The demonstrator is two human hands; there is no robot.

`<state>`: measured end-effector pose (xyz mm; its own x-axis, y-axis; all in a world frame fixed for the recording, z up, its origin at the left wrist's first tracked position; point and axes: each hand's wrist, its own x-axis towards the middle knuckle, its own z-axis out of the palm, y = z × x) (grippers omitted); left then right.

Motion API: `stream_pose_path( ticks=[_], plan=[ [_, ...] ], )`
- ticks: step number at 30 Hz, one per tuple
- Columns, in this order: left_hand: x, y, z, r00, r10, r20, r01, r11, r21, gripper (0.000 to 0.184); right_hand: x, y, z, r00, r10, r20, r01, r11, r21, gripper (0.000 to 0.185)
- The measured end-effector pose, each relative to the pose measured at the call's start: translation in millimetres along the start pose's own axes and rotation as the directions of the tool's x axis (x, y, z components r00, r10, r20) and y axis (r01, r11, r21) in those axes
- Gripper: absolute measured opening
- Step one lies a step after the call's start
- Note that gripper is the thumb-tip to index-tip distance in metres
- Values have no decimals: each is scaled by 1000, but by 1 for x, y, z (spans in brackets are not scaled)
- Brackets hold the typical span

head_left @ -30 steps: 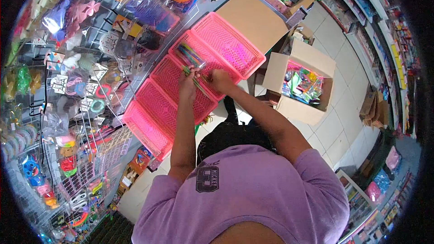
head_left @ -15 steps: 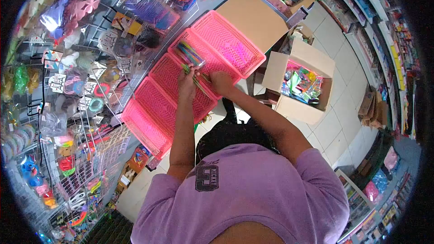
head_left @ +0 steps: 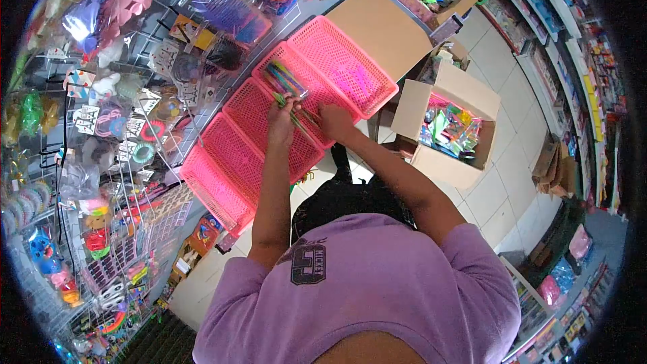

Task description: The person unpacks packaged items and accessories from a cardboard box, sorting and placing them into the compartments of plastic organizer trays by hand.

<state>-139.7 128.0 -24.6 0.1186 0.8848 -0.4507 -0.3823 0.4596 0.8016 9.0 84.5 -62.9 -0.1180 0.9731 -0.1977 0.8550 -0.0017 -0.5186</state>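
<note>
My left hand (head_left: pixel 281 120) is closed around a few thin green, pen-like sticks (head_left: pixel 297 123), held over the pink mesh baskets. Close beside it, my right hand (head_left: pixel 335 123) has its fingers curled toward the same sticks; its fingertips are hidden, so what they pinch cannot be made out. Just beyond both hands, a clear-wrapped bunch of colourful pen-like sticks (head_left: pixel 286 79) lies in a pink basket (head_left: pixel 325 96). The neighbouring pink basket (head_left: pixel 340 47) contains bright pink pieces (head_left: pixel 359 82).
More pink baskets (head_left: pixel 219 182) continue the row at left. An open cardboard box (head_left: pixel 412 118) of colourful packets stands at right, and a flat cardboard piece (head_left: pixel 377 23) lies behind the baskets. Hanging goods (head_left: pixel 111 125) crowd the left rack; shelves (head_left: pixel 579 87) line the right.
Both hands stay nearly in place over the baskets, the right shifting very slightly. The left still holds the green sticks, and the view has moved a little.
</note>
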Motion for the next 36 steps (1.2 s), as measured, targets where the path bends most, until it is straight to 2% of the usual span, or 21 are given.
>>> stream_pose_path(
  ticks=[3, 5, 8, 11, 17, 22, 25, 26, 29, 32, 34, 36],
  plan=[
    [-4, 0, 4, 1000, 4, -21, -5, 998, -67, 18, -4, 2, -1, 1000, -16, -11, 16, 1000, 3, 23],
    [-9, 3, 8, 1000, 26, 8, -26, 1000, -9, 20, -6, 5, 1, 998, -65, -13, 64, 996, -54, 21],
    [-10, 2, 7, 998, 13, 62, -16, 998, 55, 24, -1, 3, -8, 998, 38, 41, -37, 999, -10, 19],
    [-8, -5, 5, 990, -14, 137, 7, 998, 55, 26, 3, 1, -28, 997, 38, -67, -34, 998, 60, 19],
    [-10, -3, 21, 974, 78, 212, -73, 997, -29, 32, 4, -11, -67, 985, 18, -170, 66, 879, 472, 29],
    [-11, -2, 30, 952, 143, 270, -148, 989, -3, 35, 6, -6, -52, 980, 75, -182, 53, 789, 612, 42],
    [-10, -1, 27, 936, 133, 326, -168, 982, 81, 36, 5, 0, -46, 983, 114, -145, 31, 675, 737, 47],
    [-9, -4, 26, 939, 121, 322, -155, 985, 82, 36, 5, -3, -47, 985, 120, -122, 20, 625, 780, 49],
    [-16, -1, 37, 950, 99, 297, -123, 990, 63, 37, 0, -5, -54, 989, 116, -92, 5, 594, 804, 49],
    [-12, -5, 42, 955, 128, 268, -123, 992, -36, 36, 4, 4, -48, 985, 99, -143, 70, 529, 846, 49],
    [-10, -4, 41, 950, 175, 257, -148, 982, -120, 35, 5, 6, -60, 988, 85, -131, 64, 546, 836, 44],
    [-7, 4, 38, 957, 206, 205, -189, 977, -99, 36, 3, 8, -71, 989, 77, -125, 59, 570, 819, 37]
  ],
)
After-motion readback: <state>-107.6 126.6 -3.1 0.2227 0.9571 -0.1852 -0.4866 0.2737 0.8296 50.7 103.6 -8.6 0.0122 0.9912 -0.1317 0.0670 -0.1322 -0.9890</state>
